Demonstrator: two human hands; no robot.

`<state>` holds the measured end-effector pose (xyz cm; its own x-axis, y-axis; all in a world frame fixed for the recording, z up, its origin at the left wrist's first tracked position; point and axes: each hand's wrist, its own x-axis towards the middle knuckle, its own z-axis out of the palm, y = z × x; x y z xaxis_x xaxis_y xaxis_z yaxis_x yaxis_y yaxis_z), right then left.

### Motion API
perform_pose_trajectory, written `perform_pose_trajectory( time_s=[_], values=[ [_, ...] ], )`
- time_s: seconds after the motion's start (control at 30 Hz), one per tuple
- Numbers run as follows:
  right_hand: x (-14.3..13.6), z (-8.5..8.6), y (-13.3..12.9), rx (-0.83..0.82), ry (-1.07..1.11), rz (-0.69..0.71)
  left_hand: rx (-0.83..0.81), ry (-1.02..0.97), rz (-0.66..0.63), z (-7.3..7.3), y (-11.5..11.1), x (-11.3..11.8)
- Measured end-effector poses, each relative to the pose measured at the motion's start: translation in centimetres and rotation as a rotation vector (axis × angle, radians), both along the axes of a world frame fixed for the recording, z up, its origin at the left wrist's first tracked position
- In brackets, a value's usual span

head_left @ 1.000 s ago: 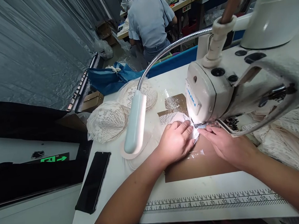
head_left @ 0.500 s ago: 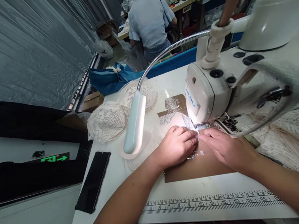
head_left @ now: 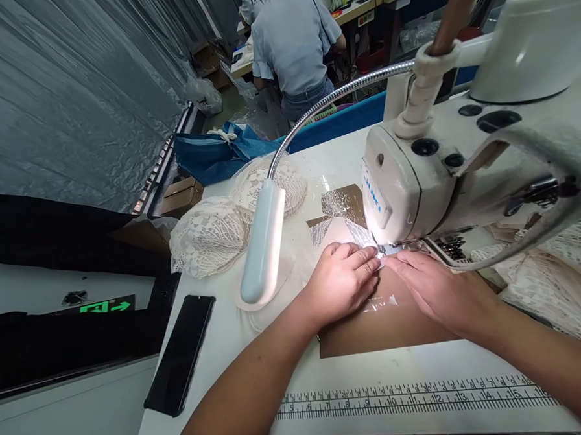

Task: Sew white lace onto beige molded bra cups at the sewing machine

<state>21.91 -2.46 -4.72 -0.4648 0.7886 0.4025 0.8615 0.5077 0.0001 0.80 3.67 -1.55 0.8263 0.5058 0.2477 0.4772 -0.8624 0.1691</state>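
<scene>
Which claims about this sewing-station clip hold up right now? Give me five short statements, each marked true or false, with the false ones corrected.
1. The left hand has its fingers on the pale lace-edged fabric. True.
2. The black phone lies to the right of both hands. False: it lies on the tabletop to the left of both.
3. The lamp is on a curved metal neck. True.
4. The right hand is gripping the lamp. False: it is beside the left hand, near the needle area of the sewing machine.
5. Two lace-covered cups lie left of the sewing machine in the picture. True.
</scene>
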Motion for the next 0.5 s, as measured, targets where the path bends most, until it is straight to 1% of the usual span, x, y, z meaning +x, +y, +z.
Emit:
perform_pose_trajectory(
  time_s=[0.17, 0.3, 0.4, 0.5],
  values=[
    [0.3, 0.0, -0.2, -0.037, -0.017, -0.029, -0.040, -0.006, 0.052, 0.0, 0.4, -0.2],
    [0.4, 0.5, -0.3, 0.003, -0.003, -0.038, -0.052, -0.016, 0.091, -0.1, 0.8, -0.3],
    [0.6, 0.7, -0.2, -0.013, 0.019, -0.005, -0.041, -0.008, 0.130, -0.2, 1.0, -0.5],
    [0.9, 0.5, 0.0, -0.037, 0.077, 0.046, -0.001, -0.024, 0.172, -0.5, 1.2, -0.7]
  ],
)
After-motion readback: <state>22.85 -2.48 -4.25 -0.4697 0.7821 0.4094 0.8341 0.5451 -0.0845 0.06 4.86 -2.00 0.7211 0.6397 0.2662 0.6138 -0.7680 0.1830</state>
